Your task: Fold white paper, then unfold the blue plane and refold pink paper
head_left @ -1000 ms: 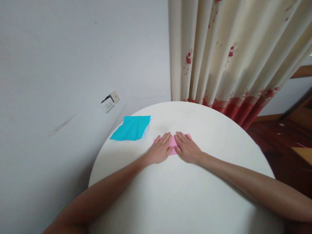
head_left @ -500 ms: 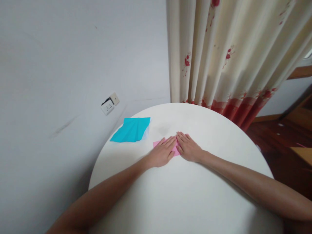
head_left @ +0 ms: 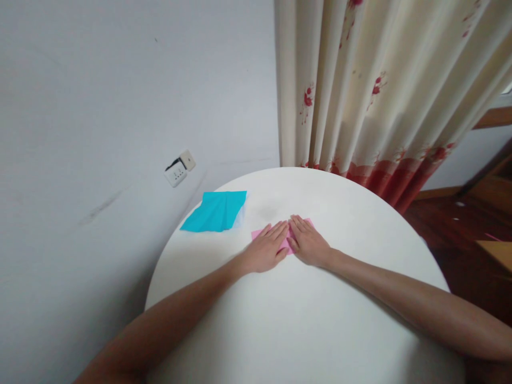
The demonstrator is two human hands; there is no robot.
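Note:
A small pink sheet of paper (head_left: pixel 283 246) lies flat on the white round table (head_left: pixel 256 325). My left hand (head_left: pixel 266 248) rests palm down on the sheet's left part, its fingers stretched out toward the right. Over the right part lies my right hand (head_left: pixel 308 241), also flat, with fingers pointing up and left. The fingertips of both hands come close together near the sheet's middle. Much of the paper is hidden under the hands; strips show between them and at the outer corners.
A creased bright blue sheet (head_left: pixel 218 211), with something whitish under its right edge, lies at the table's far left. A wall with a socket (head_left: pixel 175 174) rises on the left. A cream and red curtain (head_left: pixel 360 106) hangs behind the table.
Both hands stay on the pink paper with almost no movement. The view has shifted very slightly.

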